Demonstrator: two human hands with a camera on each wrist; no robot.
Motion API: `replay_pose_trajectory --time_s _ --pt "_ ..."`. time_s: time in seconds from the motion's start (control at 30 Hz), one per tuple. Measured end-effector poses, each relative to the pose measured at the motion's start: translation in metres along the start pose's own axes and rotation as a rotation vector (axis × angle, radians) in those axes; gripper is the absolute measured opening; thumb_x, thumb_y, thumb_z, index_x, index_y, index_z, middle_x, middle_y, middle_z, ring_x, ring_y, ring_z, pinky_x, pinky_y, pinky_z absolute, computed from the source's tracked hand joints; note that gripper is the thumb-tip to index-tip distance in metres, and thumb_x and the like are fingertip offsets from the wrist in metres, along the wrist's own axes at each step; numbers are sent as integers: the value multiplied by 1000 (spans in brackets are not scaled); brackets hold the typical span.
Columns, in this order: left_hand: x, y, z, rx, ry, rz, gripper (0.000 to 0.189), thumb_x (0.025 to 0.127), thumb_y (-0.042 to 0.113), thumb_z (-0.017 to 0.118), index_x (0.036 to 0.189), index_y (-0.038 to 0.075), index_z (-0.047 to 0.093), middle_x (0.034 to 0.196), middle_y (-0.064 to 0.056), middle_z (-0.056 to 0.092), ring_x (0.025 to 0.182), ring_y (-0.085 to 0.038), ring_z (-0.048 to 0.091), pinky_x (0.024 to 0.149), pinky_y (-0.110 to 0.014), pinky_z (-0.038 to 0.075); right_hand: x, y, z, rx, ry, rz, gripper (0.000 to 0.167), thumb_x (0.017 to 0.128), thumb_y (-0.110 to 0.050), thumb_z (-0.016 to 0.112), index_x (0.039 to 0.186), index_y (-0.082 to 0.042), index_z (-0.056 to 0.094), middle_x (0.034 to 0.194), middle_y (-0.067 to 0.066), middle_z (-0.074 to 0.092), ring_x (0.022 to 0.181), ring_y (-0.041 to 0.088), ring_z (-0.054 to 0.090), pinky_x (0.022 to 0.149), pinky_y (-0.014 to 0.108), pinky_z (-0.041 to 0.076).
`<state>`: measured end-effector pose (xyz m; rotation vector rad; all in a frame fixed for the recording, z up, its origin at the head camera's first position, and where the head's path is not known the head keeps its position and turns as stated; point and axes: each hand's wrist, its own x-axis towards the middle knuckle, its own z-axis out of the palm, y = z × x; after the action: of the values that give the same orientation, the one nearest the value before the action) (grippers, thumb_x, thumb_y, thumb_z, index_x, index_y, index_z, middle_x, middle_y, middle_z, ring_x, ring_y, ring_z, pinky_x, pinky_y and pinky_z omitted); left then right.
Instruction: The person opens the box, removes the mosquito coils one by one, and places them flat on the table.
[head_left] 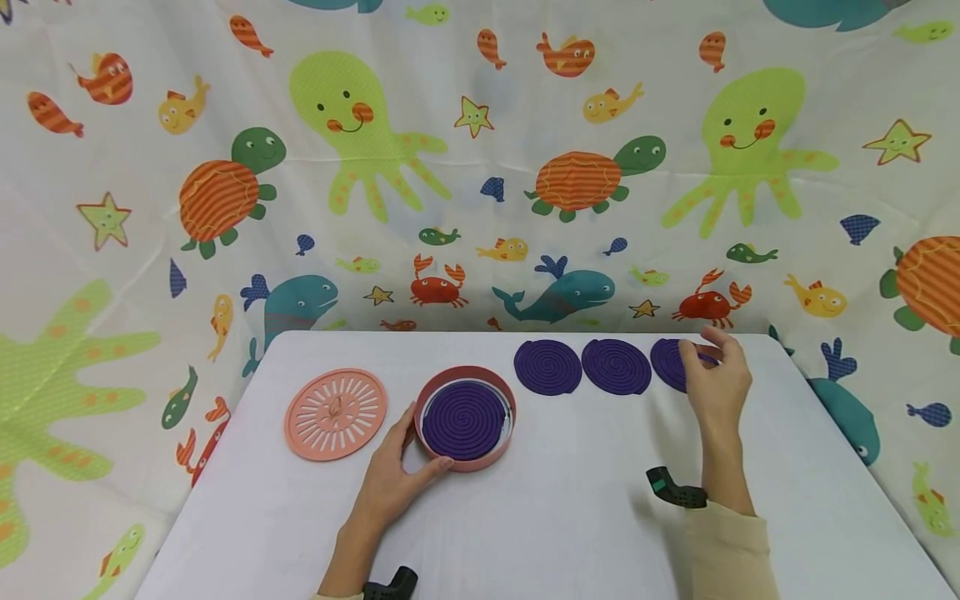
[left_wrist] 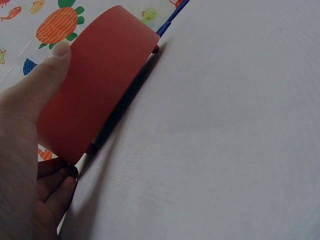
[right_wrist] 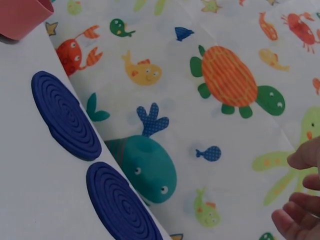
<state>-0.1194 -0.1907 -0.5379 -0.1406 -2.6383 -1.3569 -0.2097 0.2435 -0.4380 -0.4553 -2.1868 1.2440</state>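
My left hand (head_left: 393, 475) holds the side of a round pink mosquito coil holder (head_left: 467, 463), thumb at the front and fingers at the left. A purple mosquito coil (head_left: 463, 419) lies inside it. In the left wrist view, the thumb presses the holder's red-looking wall (left_wrist: 100, 80) and the other fingers curl at its lower edge. At the far right, my right hand (head_left: 716, 375) hovers over another purple coil (head_left: 666, 364) and partly covers it. The right wrist view shows the fingertips (right_wrist: 302, 155) apart, with nothing between them.
Left of the holder lies its pink slotted lid (head_left: 335, 415). Two more purple coils, a nearer one (head_left: 547, 367) and a middle one (head_left: 617, 367), lie in a row along the back of the white table (head_left: 570, 517). A sea-animal patterned cloth (head_left: 465, 150) hangs behind.
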Motion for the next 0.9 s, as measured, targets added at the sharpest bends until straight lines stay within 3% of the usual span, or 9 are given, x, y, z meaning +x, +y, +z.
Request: replay_pose_trajectory --time_s 0.17,0.4,0.63,0.9 --pt "0 0 0 -4 -2 1 105 76 51 84 158 14 31 159 -7 41 142 -22 48 117 -36 41 -5 -7 0 0 -21 -12 47 97 -30 63 137 -7 58 137 11 62 111 27 61 79 4 47" --pt "0 0 0 5 -2 -3 105 76 52 83 158 14 31 159 -7 41 142 -22 48 117 -36 41 -10 -16 3 -1 -53 -28 48 98 -31 63 140 -9 56 139 11 60 117 29 61 97 25 58" --pt "0 -1 0 3 -6 -9 105 76 52 83 158 16 30 159 -6 41 142 -20 48 118 -35 40 -15 -21 8 22 -54 -80 45 97 -27 65 137 -7 58 133 13 63 110 28 63 80 1 44" --pt "0 -1 0 11 -10 -10 104 76 54 82 159 18 30 159 -6 41 143 -21 47 117 -35 41 -20 -28 13 29 -67 -141 44 96 -23 66 135 -4 59 129 12 64 107 25 65 85 7 51"
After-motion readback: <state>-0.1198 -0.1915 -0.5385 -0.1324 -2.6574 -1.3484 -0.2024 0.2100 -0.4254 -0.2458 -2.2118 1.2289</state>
